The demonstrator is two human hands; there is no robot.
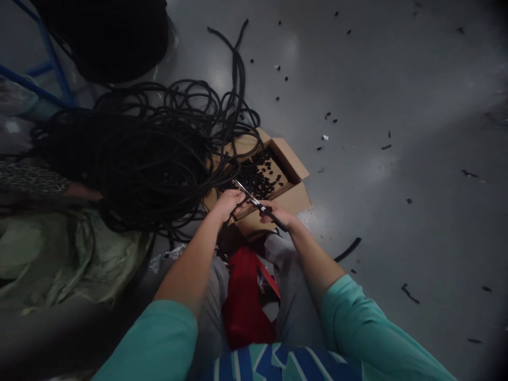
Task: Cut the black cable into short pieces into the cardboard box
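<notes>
Over the front of an open cardboard box [291, 161], my two hands are close together. My right hand [275, 212] is closed around the black handles of a pair of scissors [256, 202]; the bright blades point up and left. Beside the blades, my left hand [230, 203] pinches the end of a black cord, mostly hidden by the fingers. Many short black cut pieces [262, 177] lie inside the box. A large tangled heap of black cord [154, 143] is to the left, with some strands draped over the box's left side.
A big black bundle [107, 39] and a blue metal frame [53, 58] stand at the upper left. Greenish sacking [67, 259] lies at lower left, near another person's arm [83, 190]. Black scraps dot the grey floor [369, 196]. Something red [248, 296] is between my legs.
</notes>
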